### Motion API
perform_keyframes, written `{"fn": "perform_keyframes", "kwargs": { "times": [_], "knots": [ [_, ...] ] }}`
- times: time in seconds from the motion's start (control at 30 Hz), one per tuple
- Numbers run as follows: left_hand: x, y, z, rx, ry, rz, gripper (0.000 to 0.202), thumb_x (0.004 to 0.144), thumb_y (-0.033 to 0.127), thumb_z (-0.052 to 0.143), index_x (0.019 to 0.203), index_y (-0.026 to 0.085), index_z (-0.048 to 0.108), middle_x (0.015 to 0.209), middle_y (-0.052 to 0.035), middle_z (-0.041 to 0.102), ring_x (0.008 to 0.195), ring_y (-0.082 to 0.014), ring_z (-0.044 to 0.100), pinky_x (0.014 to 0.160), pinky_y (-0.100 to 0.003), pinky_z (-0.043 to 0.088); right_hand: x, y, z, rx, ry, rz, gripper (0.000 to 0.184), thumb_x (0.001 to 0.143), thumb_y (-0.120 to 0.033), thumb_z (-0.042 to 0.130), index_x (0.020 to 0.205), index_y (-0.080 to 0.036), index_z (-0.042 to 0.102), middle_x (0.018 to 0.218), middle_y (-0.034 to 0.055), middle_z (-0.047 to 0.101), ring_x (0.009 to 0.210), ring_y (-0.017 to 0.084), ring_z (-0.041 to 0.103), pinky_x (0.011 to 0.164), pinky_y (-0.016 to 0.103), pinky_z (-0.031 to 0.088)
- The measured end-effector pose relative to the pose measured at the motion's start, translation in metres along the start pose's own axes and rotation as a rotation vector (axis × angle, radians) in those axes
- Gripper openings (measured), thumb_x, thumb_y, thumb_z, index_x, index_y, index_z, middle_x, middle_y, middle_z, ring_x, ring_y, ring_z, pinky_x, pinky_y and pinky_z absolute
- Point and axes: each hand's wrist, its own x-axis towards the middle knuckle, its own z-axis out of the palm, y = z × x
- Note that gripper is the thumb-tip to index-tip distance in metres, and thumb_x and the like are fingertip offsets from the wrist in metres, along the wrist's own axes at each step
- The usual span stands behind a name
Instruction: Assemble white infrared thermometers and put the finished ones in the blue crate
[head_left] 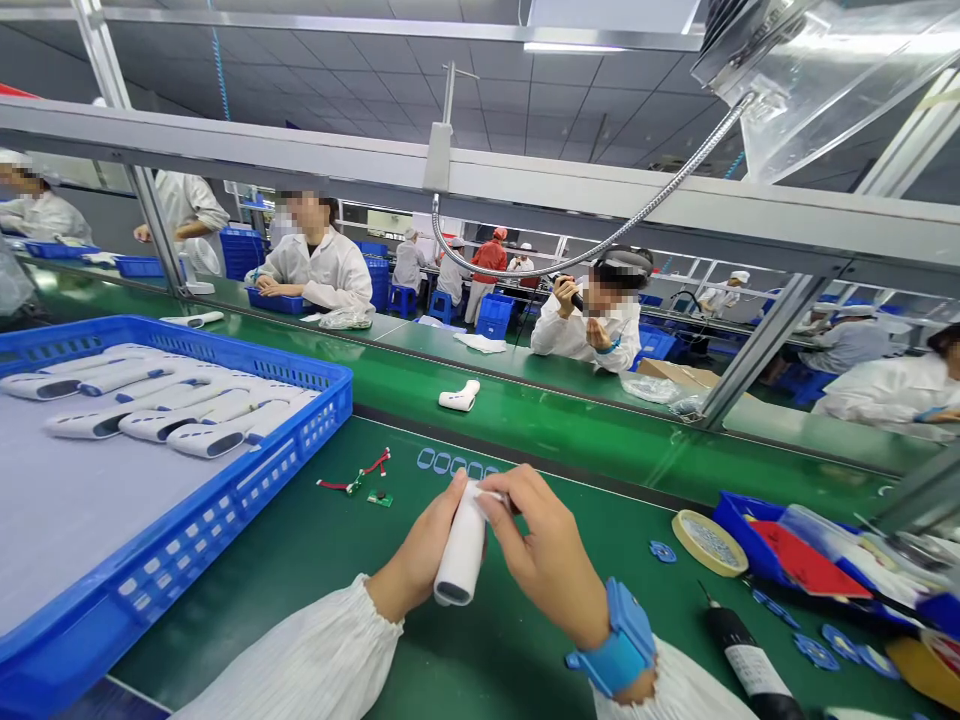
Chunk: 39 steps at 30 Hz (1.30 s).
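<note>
A white, boot-shaped plastic housing (460, 550) is gripped in my left hand (420, 552), its open, dark-rimmed end tilted down toward me. Bent fingers of my right hand (546, 545) pinch the far end of the same housing; whether a small part sits between them is hidden. Just beyond my hands, a row of several pale blue oval rings (442, 463) lies on the green work surface (300, 590). To their left are red wires with connectors (352, 486) and a small green circuit board (380, 498).
A blue crate (225, 560) at left holds several white housings (214, 430). Another housing (459, 396) rests on the green belt (390, 375) ahead. At right are a tape roll (709, 543), a black screwdriver (750, 660) and a blue bin (739, 520). A co-worker (589, 320) sits opposite.
</note>
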Motion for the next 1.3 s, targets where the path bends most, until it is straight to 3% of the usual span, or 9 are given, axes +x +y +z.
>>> {"fn": "perform_keyframes", "kwargs": {
  "times": [0.1,0.23,0.43,0.6,0.7,0.87,1.0,1.2,1.3],
  "knots": [
    [0.000,0.000,-0.001,-0.034,0.058,-0.009,0.049,0.068,0.066,0.054,0.068,0.017,0.050,0.047,0.0034,0.050,0.042,-0.0099,0.046,0.041,-0.021,0.035,-0.008,-0.002,0.004,0.006,0.003,-0.003,0.013,0.088,-0.016,0.044,0.092,-0.020,0.055,0.081,0.0037,0.055,0.073,0.015,0.052,0.065,0.027,0.044],
    [0.001,0.001,-0.002,-0.048,0.036,-0.020,0.051,0.070,0.066,0.053,0.073,0.014,0.054,0.047,0.0035,0.050,0.040,-0.0072,0.041,0.040,-0.018,0.031,-0.023,-0.010,0.011,0.036,-0.070,-0.066,0.013,0.086,-0.014,0.044,0.090,-0.020,0.055,0.078,0.0030,0.055,0.072,0.015,0.052,0.063,0.026,0.044],
    [0.002,-0.001,-0.003,-0.078,0.053,-0.053,0.045,0.070,0.063,0.055,0.069,0.018,0.049,0.046,0.0028,0.050,0.040,-0.0118,0.047,0.040,-0.022,0.037,-0.009,0.002,0.011,0.035,0.068,0.008,0.012,0.088,-0.016,0.043,0.089,-0.020,0.054,0.080,0.0032,0.054,0.071,0.014,0.051,0.062,0.026,0.044],
    [0.005,0.001,-0.006,-0.062,0.002,-0.025,0.049,0.073,0.063,0.051,0.075,0.014,0.056,0.045,0.0018,0.051,0.038,-0.0078,0.043,0.038,-0.018,0.032,-0.029,-0.007,0.016,0.081,-0.041,-0.051,0.012,0.086,-0.013,0.045,0.089,-0.020,0.054,0.078,0.0024,0.056,0.071,0.014,0.052,0.063,0.024,0.044],
    [0.007,0.000,-0.009,-0.074,-0.020,-0.054,0.047,0.074,0.061,0.052,0.072,0.014,0.057,0.046,0.0010,0.053,0.037,-0.0089,0.046,0.038,-0.018,0.034,-0.024,-0.005,0.015,0.082,-0.013,-0.046,0.012,0.086,-0.014,0.045,0.088,-0.020,0.056,0.078,0.0029,0.055,0.071,0.014,0.052,0.063,0.025,0.043],
    [0.012,-0.003,-0.016,-0.076,-0.051,-0.099,0.055,0.079,0.062,0.041,0.056,0.013,0.054,0.039,-0.0037,0.051,0.033,-0.0136,0.049,0.036,-0.022,0.037,0.009,0.010,0.012,0.140,0.112,0.123,0.013,0.087,-0.021,0.045,0.086,-0.020,0.058,0.076,0.0018,0.054,0.069,0.014,0.050,0.064,0.026,0.042],
    [0.017,0.000,-0.021,-0.087,-0.113,-0.104,0.062,0.085,0.058,0.031,0.050,0.012,0.053,0.038,-0.0053,0.050,0.031,-0.0128,0.047,0.034,-0.022,0.036,0.012,0.014,0.015,0.403,0.129,0.317,0.014,0.085,-0.031,0.049,0.084,-0.019,0.058,0.077,0.0012,0.057,0.067,0.013,0.051,0.062,0.025,0.042],
    [0.021,0.002,-0.029,-0.131,-0.208,-0.075,0.062,0.089,0.053,0.020,0.052,0.013,0.052,0.038,-0.0047,0.049,0.030,-0.0128,0.046,0.035,-0.022,0.037,0.013,0.019,0.015,0.765,0.119,0.518,0.022,0.078,-0.040,0.059,0.080,-0.018,0.058,0.071,-0.0009,0.057,0.064,0.012,0.049,0.059,0.023,0.041],
    [0.021,0.003,-0.030,-0.141,-0.243,-0.049,0.057,0.088,0.053,0.023,0.066,0.013,0.056,0.039,-0.0037,0.050,0.030,-0.0132,0.045,0.034,-0.023,0.037,0.018,0.021,0.012,0.822,0.137,0.547,0.024,0.074,-0.042,0.062,0.079,-0.018,0.059,0.070,-0.0009,0.057,0.063,0.011,0.049,0.060,0.023,0.041]
  ]
}}
